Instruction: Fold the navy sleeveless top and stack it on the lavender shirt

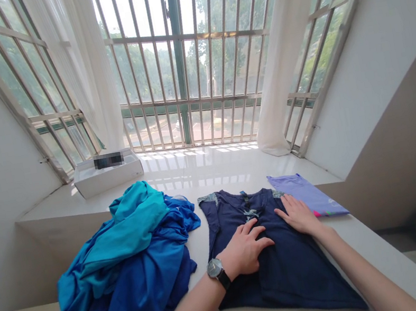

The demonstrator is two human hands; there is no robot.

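left hand (244, 250), right hand (298, 215) flat on navy shirt (282, 282); blue clothes heap (135, 291) beside

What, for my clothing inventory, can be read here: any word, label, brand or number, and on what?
No text is readable.
White box: dark patch, blurred out.
Wristwatch dial: too small to read.
Navy top's neck tag: too small to read.
Lilac garment's corner print: too blurred to read.

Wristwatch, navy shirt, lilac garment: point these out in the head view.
Wristwatch (214, 268), head view, on its dial.
Navy shirt (283, 284), head view, on its lower front.
Lilac garment (298, 190), head view, on its folded top.
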